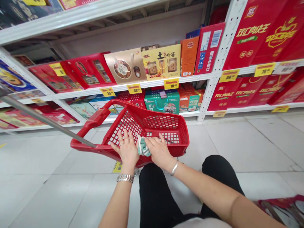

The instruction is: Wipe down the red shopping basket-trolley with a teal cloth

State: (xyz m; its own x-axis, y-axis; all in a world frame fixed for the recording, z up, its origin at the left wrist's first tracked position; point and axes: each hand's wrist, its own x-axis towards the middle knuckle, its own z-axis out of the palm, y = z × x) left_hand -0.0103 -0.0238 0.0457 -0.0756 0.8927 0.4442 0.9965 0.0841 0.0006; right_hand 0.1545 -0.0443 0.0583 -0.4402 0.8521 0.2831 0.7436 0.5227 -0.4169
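Your left hand [127, 148] lies open and flat, fingers spread, on the near rim of the red plastic shopping basket [163, 122], with a ring [121, 143] on one finger and a metal wristwatch [125, 178] on the wrist. Your right hand [159, 150] is also open, not clenched, its fingers spread over a teal-and-white cloth [142, 147] bunched between your hands at the basket's near side. That cloth is the only thing visible in the basket. The boxed gift sets [163, 101] sit on the white metal shelving [209, 85] on the far side, with yellow price tags [171, 83] along the shelf edges. A long metal pole [35, 115] runs left from the basket's red handle [95, 118]. Your black trousers [154, 193] show nearest you, above the tiled floor [237, 145].
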